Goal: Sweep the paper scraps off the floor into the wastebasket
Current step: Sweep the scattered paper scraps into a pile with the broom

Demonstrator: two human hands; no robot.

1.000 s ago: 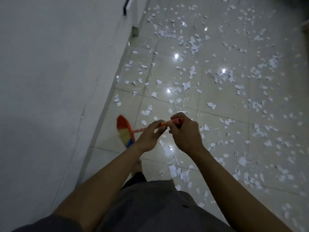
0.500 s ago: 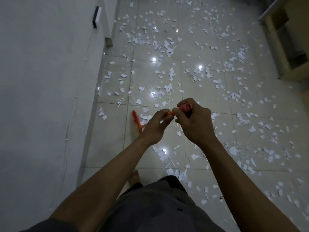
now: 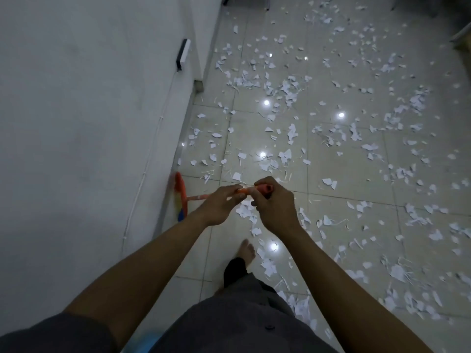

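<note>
Broom handle (image 3: 198, 197): the upper end is covered by the left hand (image 3: 219, 207) and right hand (image 3: 275, 210); only a short stretch and the tip show. Broom head (image 3: 179, 197): smeared, bristle detail unresolved. Paper scraps (image 3: 288, 133) far beyond the broom head: too small to separate. Pale furniture (image 3: 462, 36), far right of the broom head: cut off by the frame edge, type undetermined. Blue object (image 3: 145, 345), below the broom head: cut off, blurred.

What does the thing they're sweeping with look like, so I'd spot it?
Look along the foot of the grey wall on the left. The broom has its head there, its orange handle held by the left hand and right hand. Its red, yellow and blue head stands out among the white paper scraps.
</note>
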